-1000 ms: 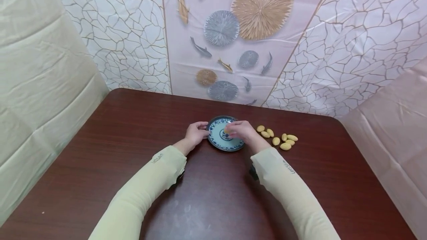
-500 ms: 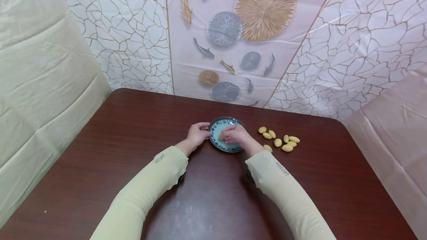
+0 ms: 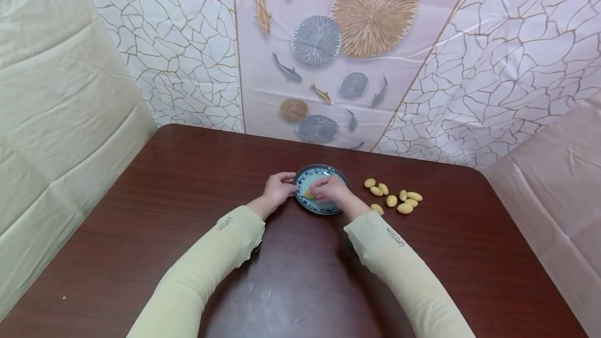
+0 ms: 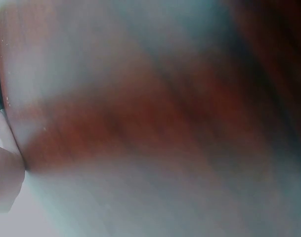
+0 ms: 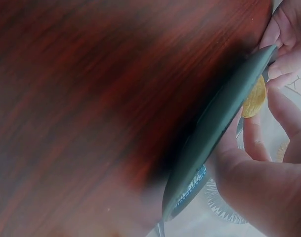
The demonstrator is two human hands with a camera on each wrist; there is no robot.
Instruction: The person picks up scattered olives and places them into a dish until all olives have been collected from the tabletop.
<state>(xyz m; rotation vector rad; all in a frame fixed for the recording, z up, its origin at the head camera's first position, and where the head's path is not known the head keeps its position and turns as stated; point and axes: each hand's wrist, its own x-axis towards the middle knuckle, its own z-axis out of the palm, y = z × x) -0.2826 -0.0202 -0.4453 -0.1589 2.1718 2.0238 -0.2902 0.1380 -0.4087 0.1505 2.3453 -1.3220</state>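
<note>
A round plate (image 3: pixel 334 169) with a blue floral rim and pale blue middle lies near the back of the table. My left hand (image 3: pixel 279 188) holds the plate's left edge, with the rim between thumb and fingers in the right wrist view. Over the plate, my right hand (image 3: pixel 330 190) pinches a yellow oval piece (image 5: pixel 254 98) with a ridged, nut-like surface, close against the plate's inner face. Right of the plate lie several similar yellow oval pieces (image 3: pixel 392 201), the nearest partly hidden by my right wrist. The left wrist view catches just a strip of hand (image 4: pixel 8 173).
The dark reddish-brown wooden table (image 3: pixel 197 181) extends to both sides and toward me. Behind it hangs a patterned backdrop (image 3: pixel 316 40) with fish and round motifs. Beige fabric (image 3: pixel 61 134) covers the left side, and pinkish fabric covers the right.
My right hand has moved a little left and lower over the plate with the yellow piece. One more piece near the right wrist has come into view. The left hand stays at the rim.
</note>
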